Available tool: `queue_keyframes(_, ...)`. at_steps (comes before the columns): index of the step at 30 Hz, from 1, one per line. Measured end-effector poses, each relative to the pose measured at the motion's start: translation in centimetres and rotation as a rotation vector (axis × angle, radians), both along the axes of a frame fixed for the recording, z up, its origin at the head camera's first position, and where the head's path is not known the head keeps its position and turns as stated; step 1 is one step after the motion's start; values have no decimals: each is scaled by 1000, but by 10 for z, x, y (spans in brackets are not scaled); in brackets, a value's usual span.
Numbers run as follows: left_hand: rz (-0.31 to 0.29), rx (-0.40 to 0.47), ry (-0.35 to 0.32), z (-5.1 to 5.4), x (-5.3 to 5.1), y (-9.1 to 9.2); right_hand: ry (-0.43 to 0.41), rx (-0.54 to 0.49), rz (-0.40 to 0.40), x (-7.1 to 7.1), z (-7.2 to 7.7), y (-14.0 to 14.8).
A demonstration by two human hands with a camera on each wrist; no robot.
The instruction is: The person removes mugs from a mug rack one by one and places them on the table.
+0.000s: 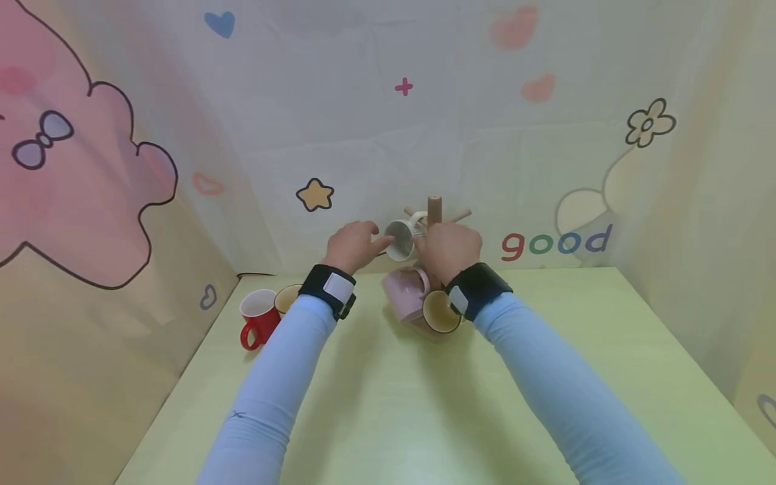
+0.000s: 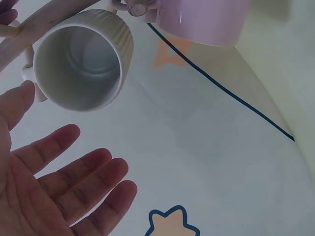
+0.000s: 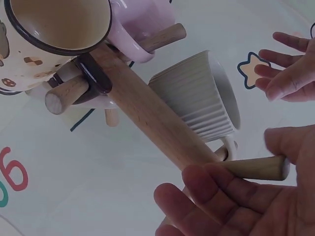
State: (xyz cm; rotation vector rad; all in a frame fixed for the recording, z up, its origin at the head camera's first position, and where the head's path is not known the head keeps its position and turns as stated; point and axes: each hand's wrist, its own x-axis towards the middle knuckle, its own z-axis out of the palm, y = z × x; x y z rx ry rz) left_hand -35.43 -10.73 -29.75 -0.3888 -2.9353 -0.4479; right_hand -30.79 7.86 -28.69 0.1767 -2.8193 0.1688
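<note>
A wooden mug tree (image 1: 434, 209) stands near the back of the table. On one of its upper pegs hangs a white ribbed mug (image 2: 83, 64) by its handle, its mouth facing my left hand (image 1: 353, 246). That hand is beside the mug with spread fingers, holding nothing. My right hand (image 1: 451, 250) is at the top of the tree, its fingers curled about an upper peg (image 3: 256, 168) by the post. Below hang a pink mug (image 1: 403, 295) and a cream mug (image 3: 54, 24) with a dark rim and brown print.
On the table's left side stand a red mug (image 1: 261, 320) with a white inside and a second mug (image 1: 287, 296), partly hidden by the left forearm. A printed cloth (image 1: 364, 155) hangs behind the table (image 1: 376, 417), close to the tree.
</note>
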Motion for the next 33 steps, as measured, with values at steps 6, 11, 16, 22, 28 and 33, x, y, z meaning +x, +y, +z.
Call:
queue_keyframes(6,3,-6,2,6,1,6,13,8,14,-1,-3,0)
queue_keyframes(11,-6,-18,4,9,0,12,11,1,28,0,-5,2)
queue_keyframes(16,-8,-26,11,12,-1,15,-9,55,58,0,-5,5)
queue_keyframes(22,-7,-14,23,18,0,19,-56,28,94,1,-1,13)
queue_keyframes(28,-19,-4,19,21,0,26,-126,-94,146,-5,-2,26)
queue_keyframes(33,-28,-9,12,22,-5,32,-160,-217,197,-7,-3,39)
